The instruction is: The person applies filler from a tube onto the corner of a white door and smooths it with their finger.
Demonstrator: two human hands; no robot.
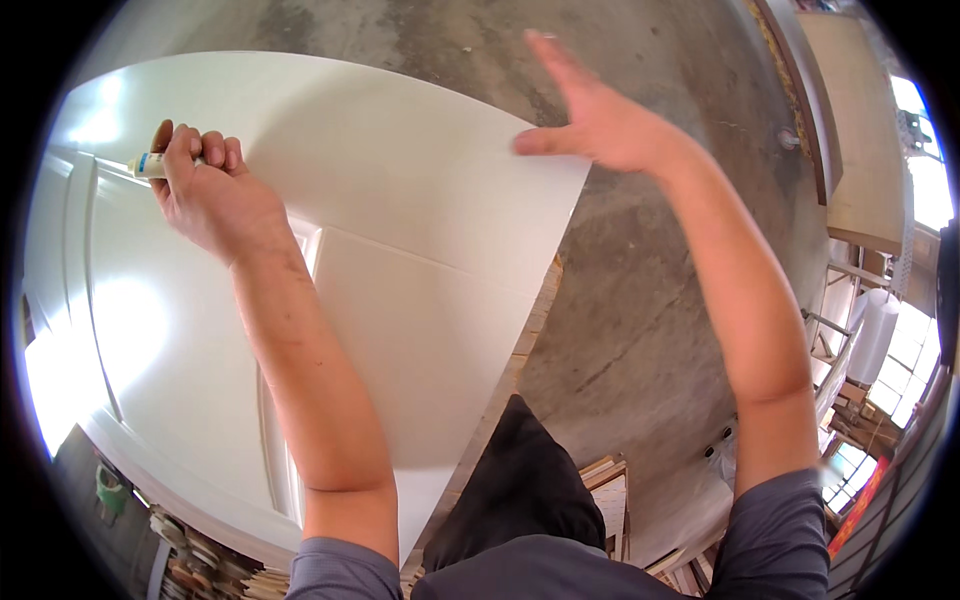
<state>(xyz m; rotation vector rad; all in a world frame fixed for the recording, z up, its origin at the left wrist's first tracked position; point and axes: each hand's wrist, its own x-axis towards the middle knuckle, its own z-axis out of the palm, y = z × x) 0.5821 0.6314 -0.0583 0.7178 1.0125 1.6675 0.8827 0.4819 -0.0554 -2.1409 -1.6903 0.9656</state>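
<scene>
My left hand point(215, 190) is closed around a small cream tube point(148, 166) with a blue-marked label, whose pale end sticks out past the thumb side. It is over the far left part of a large white panelled door point(430, 330), which lies flat in front of me. My right hand point(610, 125) is empty, fingers and thumb spread and slightly blurred. It is by the door's far right corner; I cannot tell whether the thumb touches the surface. Raised moulding frames the door's inset panels, and bright light glares off its left side.
Stained concrete floor point(640, 290) lies beyond and right of the door. Wooden boards point(850, 130) stand at the far right, near a white roll point(872, 335). Stacked wood pieces point(605, 490) sit near my leg. At lower left are a green object point(112, 492) and more wood pieces.
</scene>
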